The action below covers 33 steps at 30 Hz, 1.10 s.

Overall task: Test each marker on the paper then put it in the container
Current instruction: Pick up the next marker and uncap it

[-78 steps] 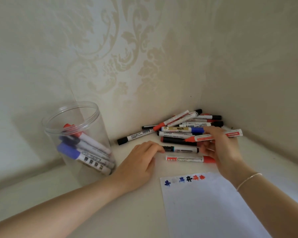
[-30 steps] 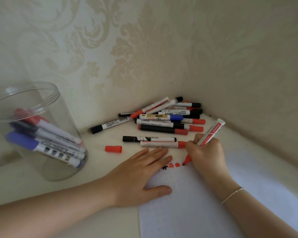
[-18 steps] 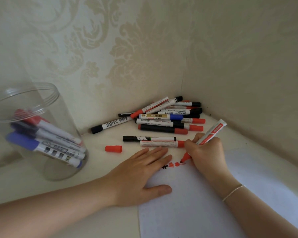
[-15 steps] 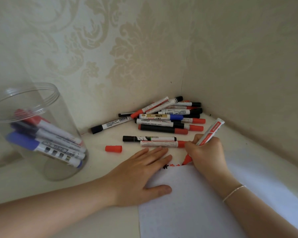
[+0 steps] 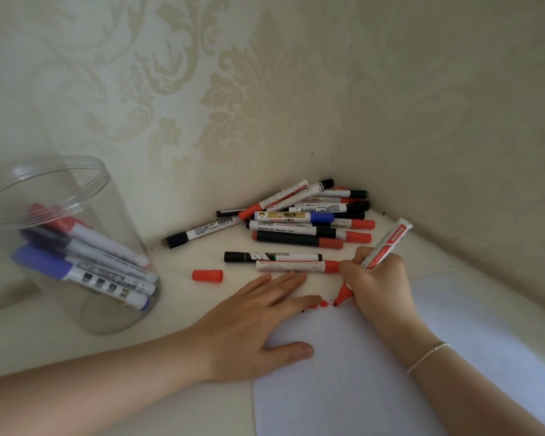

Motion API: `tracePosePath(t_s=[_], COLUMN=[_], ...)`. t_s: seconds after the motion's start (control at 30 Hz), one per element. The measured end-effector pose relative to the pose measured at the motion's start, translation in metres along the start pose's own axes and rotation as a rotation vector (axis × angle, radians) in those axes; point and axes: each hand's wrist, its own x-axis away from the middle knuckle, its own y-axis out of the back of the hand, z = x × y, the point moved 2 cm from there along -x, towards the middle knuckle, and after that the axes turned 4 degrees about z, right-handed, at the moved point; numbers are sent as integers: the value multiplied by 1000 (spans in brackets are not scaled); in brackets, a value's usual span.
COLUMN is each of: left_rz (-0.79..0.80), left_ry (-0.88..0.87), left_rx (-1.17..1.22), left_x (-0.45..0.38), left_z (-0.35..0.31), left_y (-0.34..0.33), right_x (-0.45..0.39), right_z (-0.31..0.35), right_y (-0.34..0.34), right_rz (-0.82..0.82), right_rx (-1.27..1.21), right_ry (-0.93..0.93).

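At the far left of the desk [image 5: 177,297], a clear plastic container [image 5: 73,247] is standing upright with its mouth open, and several capped markers, blue and red among them, are leaning inside it. To its right, a loose red cap [image 5: 207,275] is lying on the desk, apart from the fingers of the left hand [image 5: 252,328]. That hand is lying flat with its fingers spread and straight, holding nothing, its fingertips and thumb pressing down on the top left corner of the white paper [image 5: 390,372]. Beyond the fingertips, two markers are lying side by side, a black-capped marker [image 5: 272,257] and just in front of it a red-ended marker [image 5: 296,266], which is reaching across to the right hand [image 5: 378,284]. Farther back, in the corner where the two papered walls meet, a pile of markers [image 5: 302,215] in red, black and blue is lying crossed over one another. The right hand is curling its fingers round an uncapped red marker [image 5: 386,247], holding it tilted with the rear end pointing up and to the right. Its red tip is touching the top edge of the paper, just beside the left index fingertip, where small red marks [image 5: 321,305] are showing. A thin bracelet [image 5: 428,357] is circling the right wrist.
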Motion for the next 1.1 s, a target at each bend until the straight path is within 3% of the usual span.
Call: tracePosePath(t_s=[1.1], left_rz=[-26], left_ry=[-3], left_rx=[9], left_x=[-1], left_z=[1], left_y=[-2], right_x=[-3], right_z=[-2], right_y=[1], right_rz=[-72], right_rx=[30], right_ry=[-13])
